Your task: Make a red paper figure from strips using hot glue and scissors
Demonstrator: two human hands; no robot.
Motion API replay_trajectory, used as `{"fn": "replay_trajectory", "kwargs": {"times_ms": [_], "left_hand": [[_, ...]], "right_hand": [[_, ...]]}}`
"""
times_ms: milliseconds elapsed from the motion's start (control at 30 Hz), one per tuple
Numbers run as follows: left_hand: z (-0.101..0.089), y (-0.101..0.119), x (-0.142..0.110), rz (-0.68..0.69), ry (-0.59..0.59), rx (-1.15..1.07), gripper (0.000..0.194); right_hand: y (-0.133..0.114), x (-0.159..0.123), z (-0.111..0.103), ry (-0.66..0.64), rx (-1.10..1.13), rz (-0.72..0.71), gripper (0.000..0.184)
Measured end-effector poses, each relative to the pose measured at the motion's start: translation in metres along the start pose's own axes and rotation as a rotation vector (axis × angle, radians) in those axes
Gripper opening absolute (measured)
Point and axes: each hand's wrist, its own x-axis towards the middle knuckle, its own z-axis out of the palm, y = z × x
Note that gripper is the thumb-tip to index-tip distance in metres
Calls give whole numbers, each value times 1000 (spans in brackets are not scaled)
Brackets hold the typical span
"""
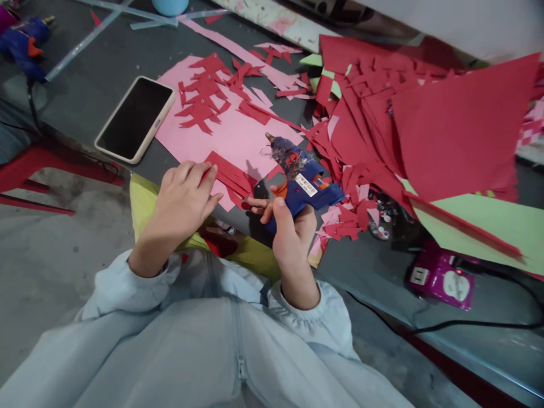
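While a dark grey bench [365, 266] runs across the view, a bare concrete floor [55, 289] shows at the left, with part of a red plastic chair [63, 156] beside the bench. Along the bench's far side lie a second glue gun [25, 42], translucent sticks [91, 39] that cross one another, and a light blue container [170, 4]. A phone [135, 119] with a dark screen rests at the left edge of a pink sheet [238, 139], which carries zigzag-cut red pieces [204, 93]. On the right, a large heap of red paper [459, 124] crowds the space, with small red and pink scraps [348, 221] spilling toward the right hand [293, 232]; nearer the edge are a pale green sheet [493, 221] and a purple power box [442, 277] with a black cable [480, 324]. The right hand is clamped round the handle of a blue glue gun [304, 184], its nozzle pointing up and left above the pink sheet. The left hand [182, 192], its fingers slightly parted and not closed in a grip, reaches over the near edge, fingertips at a folded red strip [232, 175].
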Motion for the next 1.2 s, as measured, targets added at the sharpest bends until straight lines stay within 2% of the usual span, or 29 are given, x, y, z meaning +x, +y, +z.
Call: {"fn": "replay_trajectory", "kwargs": {"times_ms": [333, 433, 533, 667, 767, 867, 1000, 1200], "left_hand": [[-4, -4, -7, 83, -83, -32, 43], [-2, -5, -8, 96, -86, -46, 57], [2, -2, -6, 39, -48, -44, 71], [3, 6, -1, -10, -18, -12, 55], [-3, 9, 1, 9, -52, -3, 48], [-6, 9, 1, 34, -102, -13, 53], [-4, 11, 2, -25, -68, -23, 71], [-6, 13, 1, -29, -77, 21, 53]], "right_hand": [[-1, -1, 0, -6, -10, 9, 39], [0, -1, 0, -7, 2, -4, 38], [0, -1, -1, -15, -2, 3, 38], [-1, -1, 0, -13, -29, 19, 39], [-2, 0, 0, -6, -40, 21, 38], [-2, -1, 1, -5, -46, 33, 38], [-3, -1, 2, 8, -51, 24, 42], [-1, -1, 0, -15, -35, 35, 40]]}}
